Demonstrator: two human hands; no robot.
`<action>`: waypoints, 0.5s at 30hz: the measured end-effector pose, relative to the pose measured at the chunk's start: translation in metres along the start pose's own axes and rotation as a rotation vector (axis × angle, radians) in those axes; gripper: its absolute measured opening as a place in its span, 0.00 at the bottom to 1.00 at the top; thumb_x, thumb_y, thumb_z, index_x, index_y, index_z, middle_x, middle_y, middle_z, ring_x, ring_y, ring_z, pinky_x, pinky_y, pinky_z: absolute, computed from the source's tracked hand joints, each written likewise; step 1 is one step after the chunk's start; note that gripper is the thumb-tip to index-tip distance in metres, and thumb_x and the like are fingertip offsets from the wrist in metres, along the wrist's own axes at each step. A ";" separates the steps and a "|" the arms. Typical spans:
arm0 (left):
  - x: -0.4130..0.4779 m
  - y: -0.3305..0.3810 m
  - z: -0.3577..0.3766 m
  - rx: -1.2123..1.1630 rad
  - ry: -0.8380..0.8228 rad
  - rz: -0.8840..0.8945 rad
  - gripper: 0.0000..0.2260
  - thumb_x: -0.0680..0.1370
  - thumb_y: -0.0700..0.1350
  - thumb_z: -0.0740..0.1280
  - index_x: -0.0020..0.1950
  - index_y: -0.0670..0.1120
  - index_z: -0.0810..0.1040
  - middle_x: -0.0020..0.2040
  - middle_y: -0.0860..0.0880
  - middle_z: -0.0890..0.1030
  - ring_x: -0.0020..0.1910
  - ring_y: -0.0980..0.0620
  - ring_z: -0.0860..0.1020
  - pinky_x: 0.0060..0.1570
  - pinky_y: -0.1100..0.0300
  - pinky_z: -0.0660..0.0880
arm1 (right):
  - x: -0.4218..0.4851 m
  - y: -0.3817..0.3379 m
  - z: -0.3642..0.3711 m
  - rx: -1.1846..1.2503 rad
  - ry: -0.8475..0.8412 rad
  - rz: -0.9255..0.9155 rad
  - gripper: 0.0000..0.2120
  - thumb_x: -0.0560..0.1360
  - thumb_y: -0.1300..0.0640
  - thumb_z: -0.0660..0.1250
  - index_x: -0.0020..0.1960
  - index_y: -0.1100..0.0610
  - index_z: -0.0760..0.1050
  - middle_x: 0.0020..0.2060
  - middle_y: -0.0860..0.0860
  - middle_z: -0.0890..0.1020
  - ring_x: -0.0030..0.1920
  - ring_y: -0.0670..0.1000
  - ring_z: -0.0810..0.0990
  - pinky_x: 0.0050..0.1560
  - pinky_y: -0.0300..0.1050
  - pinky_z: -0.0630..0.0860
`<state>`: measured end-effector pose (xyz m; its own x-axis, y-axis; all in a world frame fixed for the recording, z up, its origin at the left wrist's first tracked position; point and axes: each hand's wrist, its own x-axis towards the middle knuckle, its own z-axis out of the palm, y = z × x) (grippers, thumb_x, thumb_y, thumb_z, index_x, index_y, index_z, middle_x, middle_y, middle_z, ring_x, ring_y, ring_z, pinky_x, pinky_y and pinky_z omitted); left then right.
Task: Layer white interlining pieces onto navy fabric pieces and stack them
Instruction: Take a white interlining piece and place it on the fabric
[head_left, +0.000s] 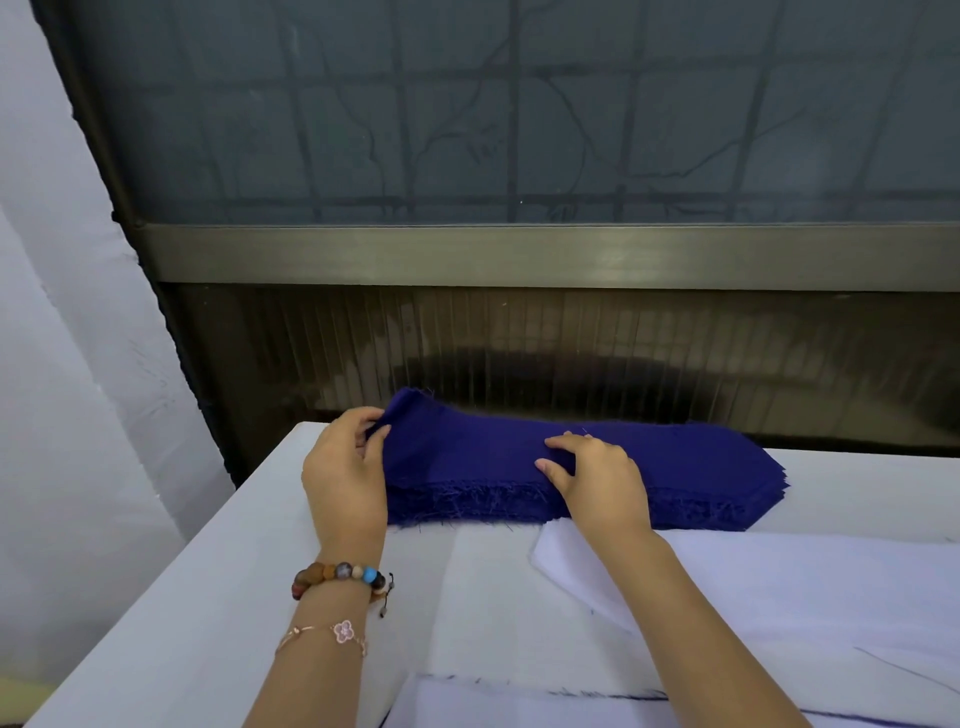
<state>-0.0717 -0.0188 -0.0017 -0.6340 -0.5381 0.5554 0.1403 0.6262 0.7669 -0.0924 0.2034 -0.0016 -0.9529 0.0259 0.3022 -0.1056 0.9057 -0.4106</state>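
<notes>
One navy stack; left hand pinches top piece, right hand presses.

A stack of navy fabric pieces lies along the far edge of the white worktop, with frayed threads along its near side. The left hand pinches the raised left end of the top navy piece. The right hand rests with straight fingers on the stack's middle. White interlining pieces lie just in front, under the right forearm. A beaded bracelet circles the left wrist
</notes>
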 end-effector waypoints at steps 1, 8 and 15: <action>0.000 -0.001 0.000 0.005 0.002 -0.001 0.07 0.79 0.41 0.67 0.56 0.47 0.80 0.46 0.55 0.78 0.45 0.56 0.76 0.42 0.73 0.66 | 0.000 0.000 0.000 0.001 -0.001 0.002 0.21 0.77 0.44 0.64 0.69 0.48 0.72 0.65 0.49 0.77 0.67 0.51 0.73 0.63 0.46 0.72; 0.001 -0.007 0.000 0.054 0.055 0.023 0.06 0.80 0.46 0.66 0.51 0.44 0.78 0.40 0.52 0.78 0.37 0.58 0.74 0.35 0.70 0.67 | 0.000 -0.001 -0.001 0.008 0.002 0.003 0.21 0.78 0.45 0.64 0.69 0.48 0.72 0.66 0.50 0.76 0.68 0.52 0.72 0.64 0.47 0.71; 0.000 -0.007 -0.001 0.224 0.104 0.133 0.14 0.80 0.47 0.65 0.63 0.43 0.80 0.60 0.42 0.82 0.58 0.41 0.78 0.55 0.47 0.76 | -0.001 0.000 -0.001 0.018 -0.001 0.002 0.20 0.78 0.45 0.64 0.69 0.48 0.72 0.66 0.50 0.76 0.70 0.51 0.70 0.64 0.47 0.72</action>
<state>-0.0718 -0.0239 -0.0070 -0.5381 -0.4905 0.6854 0.0382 0.7982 0.6012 -0.0915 0.2038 -0.0015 -0.9533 0.0273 0.3008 -0.1088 0.8980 -0.4264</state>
